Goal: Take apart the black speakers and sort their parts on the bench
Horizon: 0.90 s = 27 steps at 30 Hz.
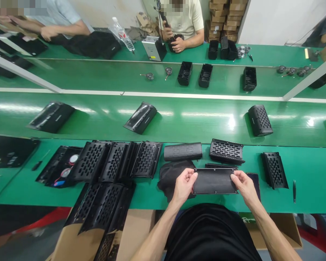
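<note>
Hands: left [184, 184] and right [243, 184] pinched the panel's opposite short ends, thumbs on top.
Panel [214, 181]: between both hands, over the bench's near side; uneven pinching could have bowed it, since it looked thin.
Cloth [168, 177]: bunched by the left hand; a fold could have snagged the panel's rim.
Grille [226, 150]: just beyond the panel; a careless push forward might have scraped the two.
Belt [195, 125]: farther off, bearing spaced speakers [142, 117].
</note>
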### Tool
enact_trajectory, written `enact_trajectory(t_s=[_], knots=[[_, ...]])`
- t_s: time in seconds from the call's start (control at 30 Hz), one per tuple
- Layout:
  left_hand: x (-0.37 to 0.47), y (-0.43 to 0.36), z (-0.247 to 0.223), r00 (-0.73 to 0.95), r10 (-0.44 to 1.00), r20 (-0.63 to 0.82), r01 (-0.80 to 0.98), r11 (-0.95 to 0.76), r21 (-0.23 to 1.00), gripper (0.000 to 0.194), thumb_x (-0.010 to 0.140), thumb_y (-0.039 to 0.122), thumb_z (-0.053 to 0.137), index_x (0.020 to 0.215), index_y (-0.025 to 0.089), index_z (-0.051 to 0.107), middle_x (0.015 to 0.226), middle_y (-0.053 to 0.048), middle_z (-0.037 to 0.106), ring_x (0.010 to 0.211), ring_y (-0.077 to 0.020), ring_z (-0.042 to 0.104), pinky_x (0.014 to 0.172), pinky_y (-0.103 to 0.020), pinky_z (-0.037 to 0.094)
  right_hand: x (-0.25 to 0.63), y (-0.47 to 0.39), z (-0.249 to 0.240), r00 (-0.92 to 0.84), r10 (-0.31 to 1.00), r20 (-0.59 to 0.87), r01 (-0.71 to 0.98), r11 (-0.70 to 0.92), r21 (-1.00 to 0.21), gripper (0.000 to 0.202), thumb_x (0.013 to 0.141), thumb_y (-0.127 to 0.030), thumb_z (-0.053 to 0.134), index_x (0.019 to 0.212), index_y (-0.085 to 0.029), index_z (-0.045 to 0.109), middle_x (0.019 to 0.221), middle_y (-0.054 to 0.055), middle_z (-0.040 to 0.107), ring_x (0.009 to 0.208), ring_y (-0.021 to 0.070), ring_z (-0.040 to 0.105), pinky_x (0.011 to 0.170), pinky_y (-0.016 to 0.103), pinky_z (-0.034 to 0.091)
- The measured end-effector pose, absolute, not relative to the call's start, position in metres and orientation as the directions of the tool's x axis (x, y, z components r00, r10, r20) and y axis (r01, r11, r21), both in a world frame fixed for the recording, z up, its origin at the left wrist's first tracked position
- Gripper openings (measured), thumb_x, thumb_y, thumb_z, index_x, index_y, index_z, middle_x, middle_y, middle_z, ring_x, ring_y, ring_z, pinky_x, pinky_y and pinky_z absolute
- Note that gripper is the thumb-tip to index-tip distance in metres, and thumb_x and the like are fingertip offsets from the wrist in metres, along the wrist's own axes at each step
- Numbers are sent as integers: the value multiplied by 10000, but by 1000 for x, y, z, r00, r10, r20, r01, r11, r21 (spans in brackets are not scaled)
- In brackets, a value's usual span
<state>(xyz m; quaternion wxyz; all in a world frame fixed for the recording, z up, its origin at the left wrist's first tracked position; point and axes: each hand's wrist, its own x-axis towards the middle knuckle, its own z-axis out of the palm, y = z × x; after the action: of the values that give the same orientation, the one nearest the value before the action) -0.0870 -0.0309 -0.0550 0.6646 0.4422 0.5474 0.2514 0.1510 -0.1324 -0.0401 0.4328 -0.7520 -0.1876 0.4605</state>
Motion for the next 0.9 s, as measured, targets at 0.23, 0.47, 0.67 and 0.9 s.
enact_trajectory(t_s=[0.23, 0.47, 0.67, 0.9], knots=[[-98, -33, -52, 303, 836, -457, 66, 461, 885, 405, 780, 551, 760, 884, 191, 605, 677, 54, 552, 507, -86, 490, 460, -207, 404, 148, -136, -27, 504, 695, -513, -143, -518, -843, 645, 631, -769, 822, 900, -209, 651, 731, 15, 623, 630, 168, 520, 553, 273, 401], [-112, -34, -49, 326, 850, -414, 17, 433, 901, 414, 776, 523, 781, 966, 183, 640, 789, 6, 606, 675, -129, 560, 609, -242, 466, 148, -140, -17, 493, 715, -496, -177, -476, -861, 613, 638, -709, 869, 945, -213, 682, 740, 0, 596, 645, 162, 523, 565, 267, 435], [-114, -34, -43, 336, 861, -382, -29, 414, 910, 442, 789, 526, 792, 1027, 178, 659, 820, -3, 614, 697, -135, 564, 618, -242, 473, 147, -142, -13, 453, 735, -504, -221, -456, -862, 556, 731, -688, 825, 991, -218, 680, 759, 8, 618, 626, 162, 522, 567, 277, 450], [-124, -36, -34, 329, 888, -322, -59, 360, 931, 428, 792, 495, 819, 1052, 181, 688, 871, -26, 656, 772, -155, 605, 695, -262, 516, 144, -142, -2, 447, 742, -500, -263, -425, -866, 511, 734, -641, 852, 1002, -244, 675, 797, 5, 632, 688, 179, 560, 636, 288, 475]])
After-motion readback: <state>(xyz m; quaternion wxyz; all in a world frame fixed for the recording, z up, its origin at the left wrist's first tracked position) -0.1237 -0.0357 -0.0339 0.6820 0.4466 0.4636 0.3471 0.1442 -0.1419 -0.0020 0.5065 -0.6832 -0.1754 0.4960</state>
